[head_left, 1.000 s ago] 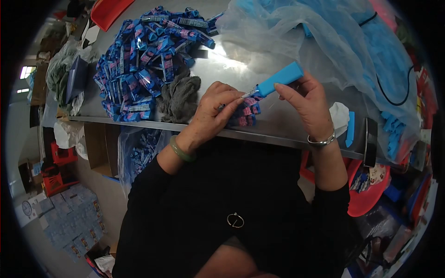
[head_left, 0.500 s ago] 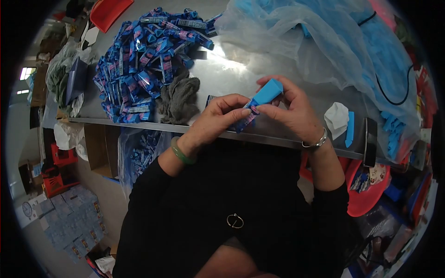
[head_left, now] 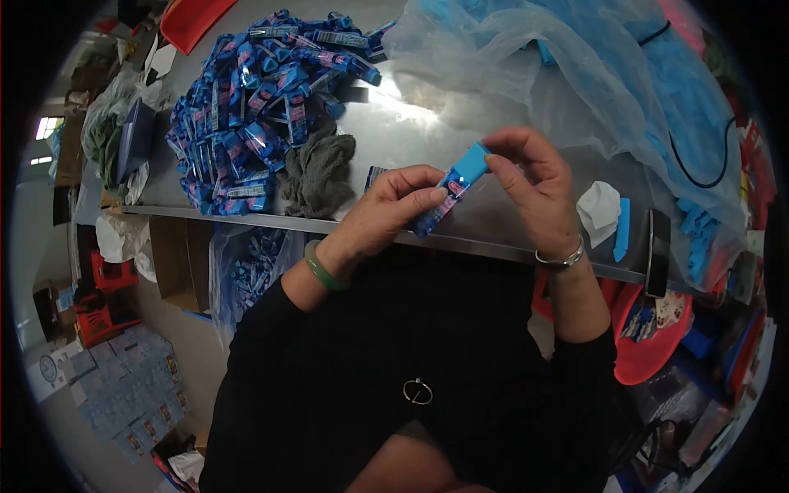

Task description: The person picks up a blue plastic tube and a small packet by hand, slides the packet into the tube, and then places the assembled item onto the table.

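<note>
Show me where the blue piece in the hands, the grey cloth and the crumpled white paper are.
Blue piece (head_left: 470,163): head view, on its plain blue upper end.
Grey cloth (head_left: 319,175): head view, on its bunched middle.
Crumpled white paper (head_left: 599,209): head view, on its creased middle.

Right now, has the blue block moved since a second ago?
Yes: the blue block moved down and left in view, nearer the table's front edge.

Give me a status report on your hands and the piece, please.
Left hand gripping printed wrapper; right hand at blue piece, grip unclear. Blue piece's upper end bare of printing. Grey cloth left, not in the way.
</note>
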Demonstrator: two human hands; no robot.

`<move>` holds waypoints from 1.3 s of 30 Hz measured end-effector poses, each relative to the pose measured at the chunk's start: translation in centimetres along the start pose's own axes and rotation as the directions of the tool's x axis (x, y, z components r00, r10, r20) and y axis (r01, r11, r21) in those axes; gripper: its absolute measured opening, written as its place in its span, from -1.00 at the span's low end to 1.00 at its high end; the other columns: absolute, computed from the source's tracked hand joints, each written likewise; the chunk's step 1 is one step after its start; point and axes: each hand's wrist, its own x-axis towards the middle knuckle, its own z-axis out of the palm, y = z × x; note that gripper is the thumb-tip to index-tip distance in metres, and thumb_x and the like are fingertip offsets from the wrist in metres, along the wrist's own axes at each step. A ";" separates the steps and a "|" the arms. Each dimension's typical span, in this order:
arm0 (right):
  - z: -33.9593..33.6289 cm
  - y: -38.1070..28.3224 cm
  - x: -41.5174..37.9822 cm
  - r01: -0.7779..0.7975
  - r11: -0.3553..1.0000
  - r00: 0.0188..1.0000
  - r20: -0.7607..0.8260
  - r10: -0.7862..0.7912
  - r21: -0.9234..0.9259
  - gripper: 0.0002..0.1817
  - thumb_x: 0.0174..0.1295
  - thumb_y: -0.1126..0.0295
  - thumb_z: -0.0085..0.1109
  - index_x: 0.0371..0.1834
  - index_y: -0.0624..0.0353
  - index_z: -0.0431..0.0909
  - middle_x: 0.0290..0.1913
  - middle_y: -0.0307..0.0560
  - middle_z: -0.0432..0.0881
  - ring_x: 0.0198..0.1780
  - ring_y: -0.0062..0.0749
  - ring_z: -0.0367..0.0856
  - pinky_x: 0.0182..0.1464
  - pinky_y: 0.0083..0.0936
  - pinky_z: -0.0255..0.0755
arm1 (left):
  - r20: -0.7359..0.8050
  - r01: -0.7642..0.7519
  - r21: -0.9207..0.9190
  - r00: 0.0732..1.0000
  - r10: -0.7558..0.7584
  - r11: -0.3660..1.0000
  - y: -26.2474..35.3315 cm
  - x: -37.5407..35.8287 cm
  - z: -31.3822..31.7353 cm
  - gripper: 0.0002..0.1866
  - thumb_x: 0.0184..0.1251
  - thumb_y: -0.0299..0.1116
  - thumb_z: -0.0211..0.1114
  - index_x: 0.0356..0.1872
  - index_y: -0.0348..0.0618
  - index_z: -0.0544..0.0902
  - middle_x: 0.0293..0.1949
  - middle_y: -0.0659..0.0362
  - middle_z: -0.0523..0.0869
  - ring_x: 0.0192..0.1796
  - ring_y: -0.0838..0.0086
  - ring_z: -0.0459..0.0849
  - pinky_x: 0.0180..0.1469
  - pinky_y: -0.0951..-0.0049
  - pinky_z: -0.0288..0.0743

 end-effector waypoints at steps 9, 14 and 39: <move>2.7 -0.6 -1.9 0.295 0.699 0.955 0.190 -0.226 -0.651 -0.08 -0.21 0.23 0.57 0.28 0.15 0.27 0.27 0.04 0.40 0.23 -0.10 0.42 0.29 -0.18 0.18 | -0.112 -0.051 -0.233 0.993 0.025 0.971 0.4 0.2 1.6 -0.74 0.47 -0.28 0.19 0.00 -0.24 0.63 -0.25 0.20 0.72 -0.21 0.60 0.68 -0.09 0.59 0.56; 3.2 0.1 -2.1 0.299 0.701 0.953 0.171 -0.249 -0.648 0.05 -0.30 0.26 0.59 0.34 0.13 0.15 0.34 0.06 0.32 0.30 -0.07 0.36 0.39 -0.15 0.08 | -0.041 -0.039 -0.274 0.999 0.029 0.961 0.2 0.2 1.2 -0.71 0.49 -0.23 0.17 0.01 -0.24 0.63 -0.25 0.19 0.72 -0.21 0.60 0.68 -0.13 0.61 0.56; -8.5 6.9 10.5 -0.143 0.682 0.982 -0.189 0.007 -0.717 -0.50 0.32 0.18 0.08 0.25 0.23 0.38 0.16 0.15 0.53 0.11 0.05 0.54 0.22 -0.19 0.37 | -0.164 -0.056 0.970 0.566 0.808 0.237 17.7 0.5 -18.3 -0.71 0.38 -0.25 0.30 0.01 -0.18 0.63 -0.25 0.18 0.73 -0.22 0.52 0.70 -0.19 0.54 0.56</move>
